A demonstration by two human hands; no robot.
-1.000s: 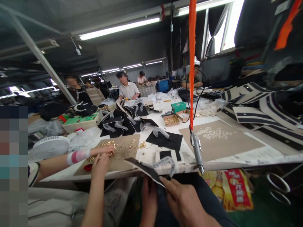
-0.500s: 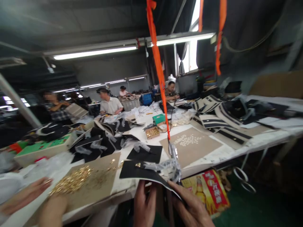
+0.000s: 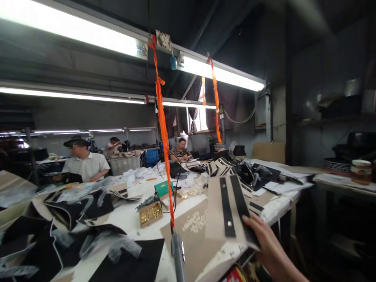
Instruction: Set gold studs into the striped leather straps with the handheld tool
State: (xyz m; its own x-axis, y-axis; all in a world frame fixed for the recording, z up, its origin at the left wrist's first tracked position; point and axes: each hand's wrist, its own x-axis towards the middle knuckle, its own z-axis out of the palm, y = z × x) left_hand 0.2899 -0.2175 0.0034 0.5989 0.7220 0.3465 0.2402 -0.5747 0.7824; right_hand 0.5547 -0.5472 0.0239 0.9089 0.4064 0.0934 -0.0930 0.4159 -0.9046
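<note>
My right hand (image 3: 264,239) grips the lower right edge of a beige panel (image 3: 216,207) with two black strips, its fingers lying on the strip side. Small gold metal pieces show on the left strip. The panel is held tilted up over the right part of the table, above a brown board (image 3: 188,250) with a scatter of small pale pieces (image 3: 195,222). My left hand is out of view. A grey metal tool (image 3: 178,254) hangs from an orange strap (image 3: 163,121), left of the panel.
Black panels with clear plastic film (image 3: 126,258) cover the left of the table. A small box of gold pieces (image 3: 150,214) stands by a green box (image 3: 163,188). More striped panels (image 3: 221,166) lie behind. Several people sit beyond; a jar (image 3: 360,172) stands far right.
The view has swung right. The black panel that both hands held is no longer seen in them; the right hand now holds a beige striped panel further right. The left hand has left the view.
</note>
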